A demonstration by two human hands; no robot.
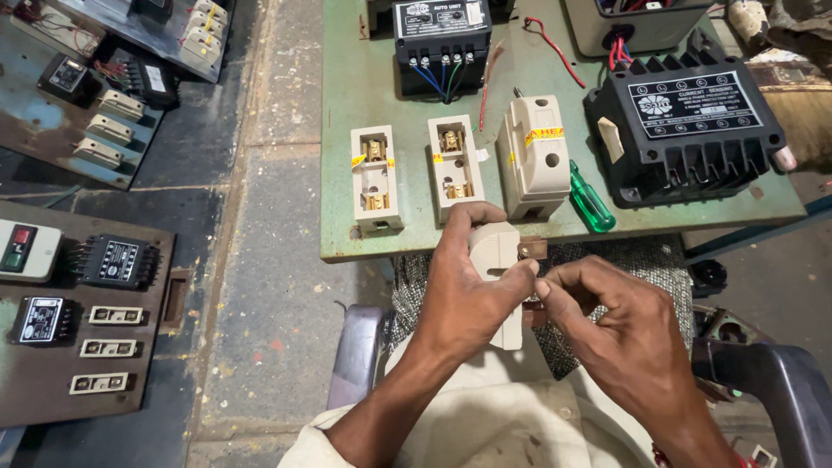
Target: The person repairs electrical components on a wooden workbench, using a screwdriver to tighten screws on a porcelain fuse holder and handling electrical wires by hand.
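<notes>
The left hand [464, 286] is gripping a cream fuse holder [498, 260] above the lap. The right hand [620, 334] is pinching its metal clip [530, 250], fingertips closed.

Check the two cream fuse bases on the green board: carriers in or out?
Out. Both fuse bases lie open, brass contacts exposed. One cream carrier is in the left hand; the right hand pinches at its side.

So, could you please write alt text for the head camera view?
A person's left hand grips a cream fuse carrier while the right hand pinches at its metal contact. Ahead, a green board holds two open fuse bases, a screwdriver and black units.
</notes>
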